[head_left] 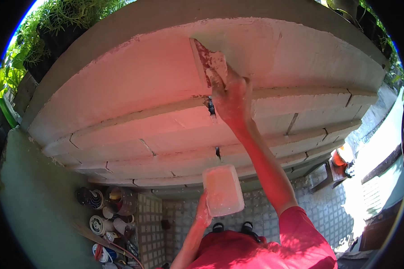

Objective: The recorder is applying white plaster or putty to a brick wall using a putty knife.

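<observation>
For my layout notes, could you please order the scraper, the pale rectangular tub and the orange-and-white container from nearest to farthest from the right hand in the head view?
From the right hand:
1. Scraper: held in that hand.
2. Pale rectangular tub: lower down, in the left hand.
3. Orange-and-white container: toward the right edge.
</observation>
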Demonstrator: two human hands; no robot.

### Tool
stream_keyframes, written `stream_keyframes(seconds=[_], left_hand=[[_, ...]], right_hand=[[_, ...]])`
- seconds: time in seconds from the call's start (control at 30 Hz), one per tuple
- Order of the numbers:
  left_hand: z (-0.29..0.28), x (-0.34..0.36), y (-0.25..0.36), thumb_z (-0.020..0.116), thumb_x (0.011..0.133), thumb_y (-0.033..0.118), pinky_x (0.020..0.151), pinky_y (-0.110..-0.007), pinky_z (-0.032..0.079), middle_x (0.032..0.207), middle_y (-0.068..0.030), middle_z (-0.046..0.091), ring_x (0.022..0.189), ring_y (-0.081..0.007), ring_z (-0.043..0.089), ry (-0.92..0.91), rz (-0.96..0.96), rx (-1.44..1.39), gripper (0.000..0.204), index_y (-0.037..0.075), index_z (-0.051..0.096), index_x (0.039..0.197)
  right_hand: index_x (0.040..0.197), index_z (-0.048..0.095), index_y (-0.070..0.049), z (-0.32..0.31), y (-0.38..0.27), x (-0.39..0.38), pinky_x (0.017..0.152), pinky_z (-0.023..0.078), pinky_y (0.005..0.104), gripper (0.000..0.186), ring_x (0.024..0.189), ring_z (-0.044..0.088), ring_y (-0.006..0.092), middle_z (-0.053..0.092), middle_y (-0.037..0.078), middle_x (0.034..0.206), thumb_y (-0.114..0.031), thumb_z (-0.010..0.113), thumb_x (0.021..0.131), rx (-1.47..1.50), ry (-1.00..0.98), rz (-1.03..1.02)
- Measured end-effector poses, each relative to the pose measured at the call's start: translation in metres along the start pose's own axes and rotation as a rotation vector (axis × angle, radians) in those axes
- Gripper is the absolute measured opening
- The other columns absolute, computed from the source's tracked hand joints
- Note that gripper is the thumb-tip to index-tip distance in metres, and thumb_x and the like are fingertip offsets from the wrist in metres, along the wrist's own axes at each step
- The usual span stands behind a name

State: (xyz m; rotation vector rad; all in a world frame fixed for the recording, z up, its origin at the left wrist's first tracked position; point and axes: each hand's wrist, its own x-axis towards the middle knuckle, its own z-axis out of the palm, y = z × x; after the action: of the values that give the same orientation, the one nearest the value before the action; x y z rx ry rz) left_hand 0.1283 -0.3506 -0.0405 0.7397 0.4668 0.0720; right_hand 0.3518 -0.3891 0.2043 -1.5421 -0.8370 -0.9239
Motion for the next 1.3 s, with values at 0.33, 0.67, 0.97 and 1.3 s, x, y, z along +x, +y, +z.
stream_keyframes(seconds=[0.33,0.67,0.97,1.3], left_hand=[[0.011,0.011,0.001,0.042,0.095,0.047,0.102,-0.037,0.039,0.134,-0.0086,0.049,0.121,-0.0214,0.049,-0.011,-0.010,0.006,0.062,0.005,0.035,0.139],[0.006,0.005,-0.001,0.042,0.095,0.048,0.102,-0.036,0.039,0.135,-0.0088,0.049,0.122,-0.0216,0.049,-0.011,0.016,0.005,0.062,0.005,0.035,0.140],[-0.003,0.012,0.005,0.041,0.095,0.046,0.101,-0.036,0.041,0.134,-0.0080,0.049,0.120,-0.0211,0.051,-0.004,-0.019,-0.012,0.059,0.006,0.037,0.138],[0.001,0.015,0.004,0.040,0.096,0.045,0.099,-0.036,0.043,0.131,-0.0085,0.052,0.117,-0.0211,0.052,-0.066,-0.009,-0.016,0.057,0.006,0.037,0.138]], right_hand=[[0.085,0.063,0.001,-0.061,0.064,0.032,0.053,0.047,0.0387,0.011,0.055,0.054,0.0396,0.056,0.022,0.063,-0.008,0.059,0.083,-0.320,0.188,-0.007],[0.093,0.065,0.001,-0.102,0.030,0.013,0.056,0.044,0.0313,0.014,0.051,0.047,0.0220,0.058,0.017,0.065,-0.007,0.062,0.081,-0.219,0.218,0.039],[0.079,0.053,0.000,-0.028,0.016,0.014,0.050,0.048,0.0426,0.005,0.062,0.062,0.0367,0.058,0.020,0.066,-0.002,0.058,0.078,-0.440,0.059,-0.076],[0.097,0.061,0.001,-0.002,-0.009,0.005,0.050,0.046,0.0416,0.016,0.055,0.057,0.0367,0.057,0.021,0.067,-0.003,0.054,0.083,-0.190,0.095,-0.240]])
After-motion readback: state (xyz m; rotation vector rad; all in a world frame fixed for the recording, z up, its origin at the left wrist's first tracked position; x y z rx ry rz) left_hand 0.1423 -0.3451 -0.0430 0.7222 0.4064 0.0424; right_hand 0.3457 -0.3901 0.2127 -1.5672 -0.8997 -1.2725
